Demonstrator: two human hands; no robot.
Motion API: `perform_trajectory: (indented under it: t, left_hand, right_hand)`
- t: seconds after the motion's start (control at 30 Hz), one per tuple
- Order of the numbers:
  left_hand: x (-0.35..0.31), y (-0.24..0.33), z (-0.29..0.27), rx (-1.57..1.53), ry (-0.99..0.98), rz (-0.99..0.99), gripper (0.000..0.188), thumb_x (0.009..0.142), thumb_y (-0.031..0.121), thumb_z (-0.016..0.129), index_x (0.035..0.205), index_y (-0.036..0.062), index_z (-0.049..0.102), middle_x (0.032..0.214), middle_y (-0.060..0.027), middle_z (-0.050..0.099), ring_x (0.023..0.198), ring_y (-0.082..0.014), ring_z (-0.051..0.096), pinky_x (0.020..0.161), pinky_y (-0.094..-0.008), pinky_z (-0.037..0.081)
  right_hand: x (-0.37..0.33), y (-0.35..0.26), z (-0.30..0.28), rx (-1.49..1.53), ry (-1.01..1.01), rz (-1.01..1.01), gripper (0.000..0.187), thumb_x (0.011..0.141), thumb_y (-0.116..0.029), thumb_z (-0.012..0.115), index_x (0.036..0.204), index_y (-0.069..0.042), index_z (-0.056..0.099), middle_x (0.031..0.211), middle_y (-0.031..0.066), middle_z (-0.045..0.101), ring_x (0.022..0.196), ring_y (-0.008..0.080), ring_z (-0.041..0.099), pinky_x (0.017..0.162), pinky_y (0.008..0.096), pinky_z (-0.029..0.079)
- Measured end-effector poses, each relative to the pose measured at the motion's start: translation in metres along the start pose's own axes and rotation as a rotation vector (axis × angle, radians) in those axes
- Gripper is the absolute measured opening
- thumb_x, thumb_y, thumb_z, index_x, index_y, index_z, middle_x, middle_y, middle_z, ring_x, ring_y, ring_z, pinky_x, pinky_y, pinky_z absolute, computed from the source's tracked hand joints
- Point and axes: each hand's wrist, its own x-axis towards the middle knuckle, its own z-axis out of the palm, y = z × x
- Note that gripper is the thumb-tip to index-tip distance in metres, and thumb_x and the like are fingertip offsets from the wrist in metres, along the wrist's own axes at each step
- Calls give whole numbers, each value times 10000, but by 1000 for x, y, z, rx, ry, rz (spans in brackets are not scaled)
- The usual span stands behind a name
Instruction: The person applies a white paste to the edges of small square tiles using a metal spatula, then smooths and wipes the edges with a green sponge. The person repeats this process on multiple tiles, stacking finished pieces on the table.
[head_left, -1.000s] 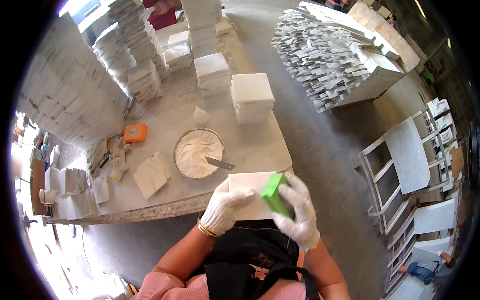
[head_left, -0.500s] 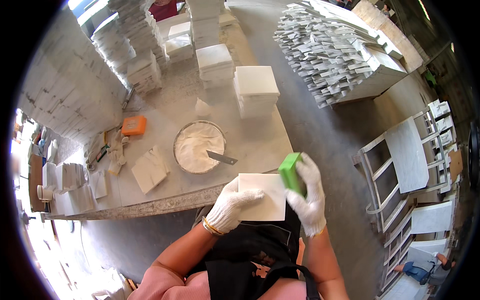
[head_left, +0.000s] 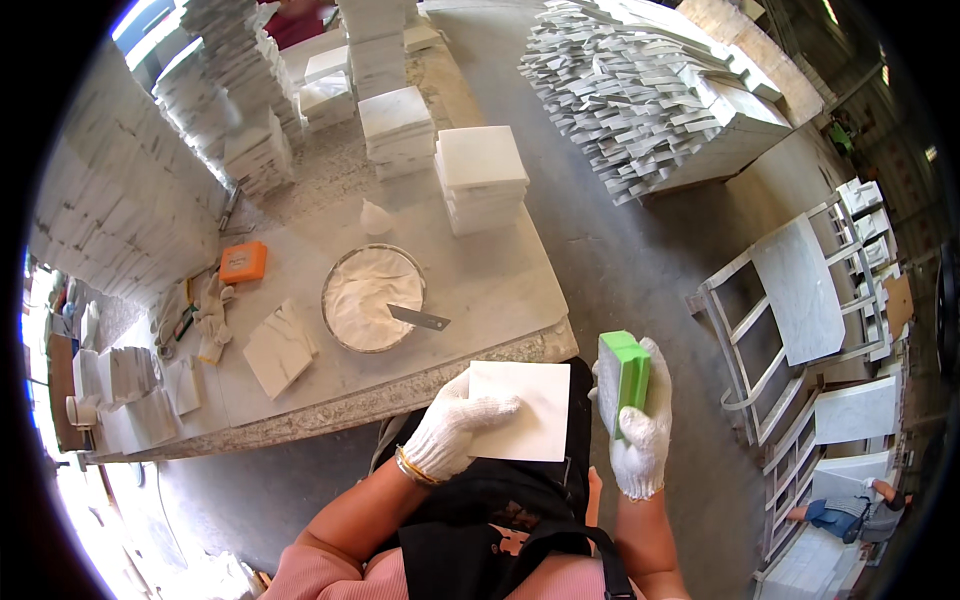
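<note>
My left hand (head_left: 455,425), in a white knit glove, grips a square white stone tile (head_left: 525,412) by its left side, thumb on top. The tile is held over my lap, off the table's front edge. To its right, my gloved right hand (head_left: 641,440) is closed around a green sanding block (head_left: 628,375) with a grey face turned toward the tile. Block and tile are apart. On the table beyond stands a round bowl of white paste (head_left: 360,275), with a putty knife (head_left: 418,318) resting in it.
The stone-topped table (head_left: 480,300) carries a tile stack (head_left: 481,185), an orange box (head_left: 243,262), a loose tile (head_left: 280,352) and tall tile piles (head_left: 130,180) at left. Right of it stand a large stone pile (head_left: 640,110), a metal rack (head_left: 715,320) and another person (head_left: 845,515) far right.
My right hand has moved the green sanding block away from the tile, rightward and down, turning its grey face to the tile. The tile sits slightly lower in view.
</note>
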Motion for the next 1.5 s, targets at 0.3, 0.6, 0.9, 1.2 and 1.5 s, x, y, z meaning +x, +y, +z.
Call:
perform_trajectory:
  t: [0.3,0.6,0.9,1.2,1.5]
  left_hand:
    - [-2,-1,0,74,24,25,504,838,82,751,1297,-35,580,1183,-132,684,1041,-231,680,926,-386,555]
    - [0,9,-9,72,34,69,488,840,74,739,1290,-35,584,1191,-133,682,1050,-218,673,927,-372,546]
    - [2,17,-27,31,79,120,480,860,101,724,1294,-46,582,1211,-131,678,1078,-221,663,948,-375,534]
    - [5,17,-33,12,43,139,489,855,84,726,1303,-46,580,1231,-146,670,1086,-236,668,944,-384,548]
    - [-9,23,-17,-12,7,89,452,866,73,715,1280,-53,587,1201,-142,676,1076,-234,666,950,-385,539]
  right_hand:
    - [18,18,-4,-685,-359,-534,670,728,-69,739,1368,-21,549,1443,249,479,1300,385,514,1095,458,408]
    - [3,21,14,-680,-452,-630,624,642,-37,773,1251,-38,639,1354,257,554,1199,405,573,1040,468,455]
    - [6,19,24,-694,-553,-561,701,616,-24,800,1292,-37,616,1365,233,551,1225,399,559,1071,451,427]
    - [28,21,27,-690,-502,-550,641,678,-53,754,1303,-53,613,1390,240,538,1264,379,543,1076,454,427]
    - [45,25,33,-691,-430,-516,604,722,-85,760,1309,-63,617,1386,227,538,1253,374,549,1074,444,432]
